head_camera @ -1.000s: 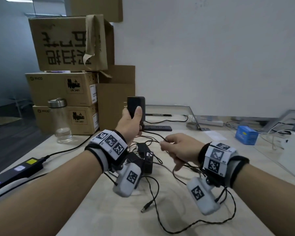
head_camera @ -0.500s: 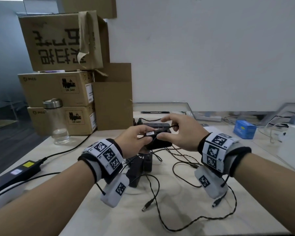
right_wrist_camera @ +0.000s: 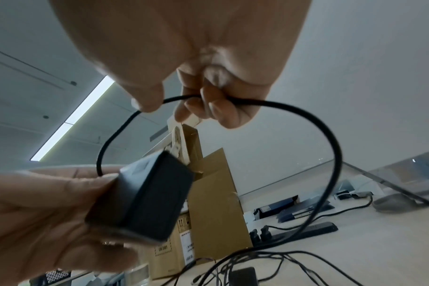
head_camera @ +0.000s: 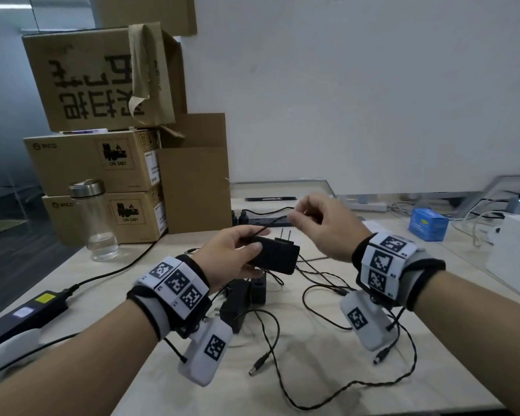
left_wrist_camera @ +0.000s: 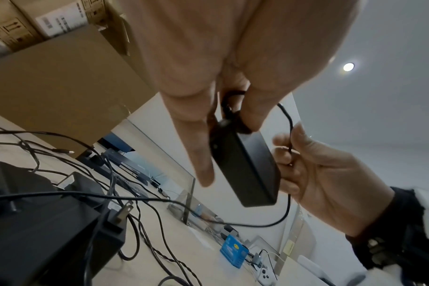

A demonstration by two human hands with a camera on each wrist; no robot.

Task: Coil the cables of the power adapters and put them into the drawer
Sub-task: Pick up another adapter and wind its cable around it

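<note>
My left hand [head_camera: 237,255] grips a black power adapter [head_camera: 278,258] above the table, prongs pointing up and away; the same adapter [left_wrist_camera: 245,166] [right_wrist_camera: 145,201] shows in both wrist views. Its thin black cable [head_camera: 267,228] runs from my left hand up to my right hand [head_camera: 318,226], which pinches the cable [right_wrist_camera: 233,99] between thumb and curled fingers a little above and right of the adapter. The cable [left_wrist_camera: 290,135] loops down past the adapter to the table. Other black adapters [head_camera: 246,295] lie on the table under my hands, with loose cables [head_camera: 327,295] and barrel plugs [head_camera: 258,363] around them. No drawer is in view.
Stacked cardboard boxes [head_camera: 102,145] and a glass bottle [head_camera: 95,220] stand at the left. A power strip [head_camera: 270,220] lies behind my hands. A black power brick [head_camera: 21,316] sits at the near left, a blue box [head_camera: 427,223] and white devices [head_camera: 514,250] at the right.
My left hand lowered the adapter from upright to level in front of me. My right hand rose from the table, drawing the cable up above the adapter.
</note>
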